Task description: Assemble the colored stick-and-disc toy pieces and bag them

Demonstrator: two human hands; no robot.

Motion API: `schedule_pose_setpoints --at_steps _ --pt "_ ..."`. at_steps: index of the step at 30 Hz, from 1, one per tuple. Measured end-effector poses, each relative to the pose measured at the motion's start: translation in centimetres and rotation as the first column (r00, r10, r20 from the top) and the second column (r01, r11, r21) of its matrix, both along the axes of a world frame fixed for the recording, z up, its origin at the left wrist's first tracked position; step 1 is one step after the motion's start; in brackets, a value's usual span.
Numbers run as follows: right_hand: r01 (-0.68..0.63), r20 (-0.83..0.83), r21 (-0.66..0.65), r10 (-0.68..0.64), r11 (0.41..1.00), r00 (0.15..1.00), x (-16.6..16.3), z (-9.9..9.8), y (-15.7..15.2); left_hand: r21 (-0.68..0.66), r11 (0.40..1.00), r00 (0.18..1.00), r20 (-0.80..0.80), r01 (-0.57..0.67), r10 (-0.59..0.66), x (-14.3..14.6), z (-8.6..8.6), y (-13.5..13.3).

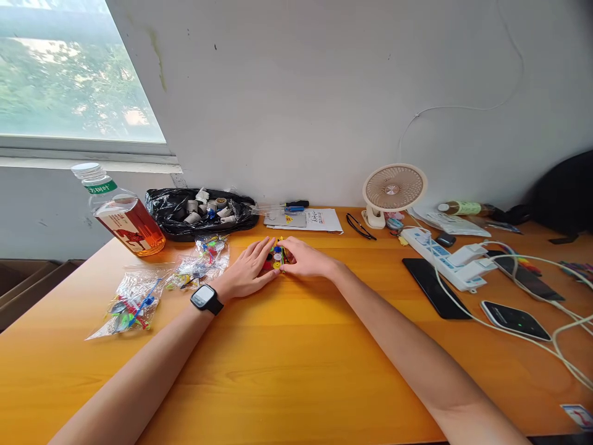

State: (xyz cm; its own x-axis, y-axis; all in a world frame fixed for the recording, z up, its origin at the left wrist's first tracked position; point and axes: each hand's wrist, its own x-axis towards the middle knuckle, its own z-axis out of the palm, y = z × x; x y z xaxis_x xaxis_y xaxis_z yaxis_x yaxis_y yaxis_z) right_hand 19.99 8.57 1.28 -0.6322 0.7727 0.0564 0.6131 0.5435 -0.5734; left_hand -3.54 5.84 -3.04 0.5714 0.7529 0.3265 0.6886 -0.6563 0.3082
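My left hand, with a black watch on its wrist, lies on the orange table with fingers curled around a small cluster of coloured plastic pieces. My right hand meets it from the right, its fingers pinched on the same red, blue and yellow pieces. Both hands touch the cluster, which is partly hidden between them. Just left of my left hand lie clear bags of coloured plastic parts.
Another bag of parts lies further left. A tilted-looking bottle of amber drink and a black bag of small rolls stand at the back. A small fan, glasses, a power strip, cables and phones fill the right side.
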Motion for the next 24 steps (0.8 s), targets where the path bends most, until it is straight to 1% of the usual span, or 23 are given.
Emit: schedule_pose_setpoints --at_steps 5,8,11,15,20,24 --pt "-0.002 -0.020 0.033 0.002 0.999 1.000 -0.2 0.0 -0.1 0.073 0.997 0.998 0.058 0.009 -0.013 0.2 2.4 -0.5" --pt "0.007 -0.022 0.049 -0.005 0.999 1.000 -0.4 -0.1 -0.2 0.091 0.996 0.999 0.048 0.016 -0.020 0.4 2.9 -0.4" --pt "0.025 -0.028 0.054 -0.024 0.998 0.999 -0.7 -0.3 -0.3 0.070 0.998 0.998 0.059 0.000 -0.004 0.4 2.6 -0.2" --pt "0.050 -0.089 0.071 -0.043 0.996 0.995 -1.2 -1.0 -0.2 0.072 0.997 0.997 0.071 -0.026 0.021 0.3 2.3 0.0" --pt "0.085 -0.168 0.119 -0.064 0.989 0.984 -1.6 -2.3 0.3 0.095 0.994 0.996 0.075 -0.055 0.048 0.1 2.0 0.3" --pt "0.098 -0.214 0.157 -0.063 0.983 0.975 -1.9 -3.4 0.8 0.072 0.995 0.995 0.086 -0.062 0.056 0.0 1.3 0.8"
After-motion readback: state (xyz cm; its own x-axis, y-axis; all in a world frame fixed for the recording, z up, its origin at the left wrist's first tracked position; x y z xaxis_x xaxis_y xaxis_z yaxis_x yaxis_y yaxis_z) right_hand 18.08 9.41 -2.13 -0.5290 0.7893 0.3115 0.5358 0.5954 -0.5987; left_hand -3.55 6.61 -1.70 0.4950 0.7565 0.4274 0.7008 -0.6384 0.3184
